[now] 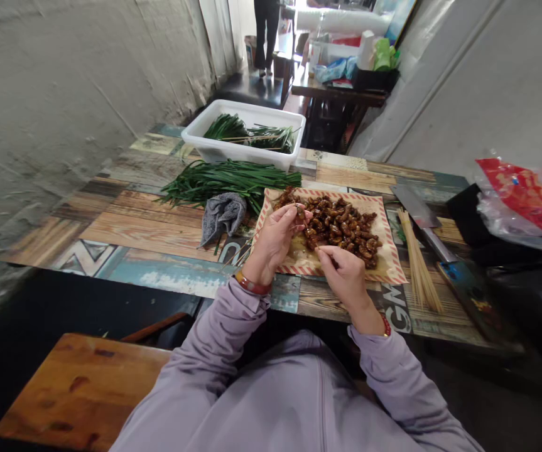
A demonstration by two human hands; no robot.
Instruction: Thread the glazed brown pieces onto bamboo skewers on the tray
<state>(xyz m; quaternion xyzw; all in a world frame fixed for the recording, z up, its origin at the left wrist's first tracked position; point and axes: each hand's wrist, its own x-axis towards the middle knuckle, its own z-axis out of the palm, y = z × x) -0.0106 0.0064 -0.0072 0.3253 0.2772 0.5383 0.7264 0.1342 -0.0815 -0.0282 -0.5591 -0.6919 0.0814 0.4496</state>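
Note:
My left hand [276, 235] is closed in a pinch on a small glossy brown food piece [299, 213], raised over the left side of a pile. That pile of similar dark brown, shiny pieces [341, 227] lies on a sheet of paper with a red-striped border [395, 267]. Near the sheet's front edge, my right hand [345, 275] has thumb and forefinger pressed together, pointing left toward the other hand. Whatever sits between those fingertips is too small to make out. Thin bamboo skewers [416, 263] lie in a loose bundle right of the paper.
A cleaver [416, 207] and another long-handled blade [440, 246] lie beyond the skewers. Left of the paper are a grey cloth [223, 216] and long green chives [230, 179]. Behind stands a white tub [247, 154] of greens. Plastic bags [529, 201] sit far right; a person [267, 31] stands behind.

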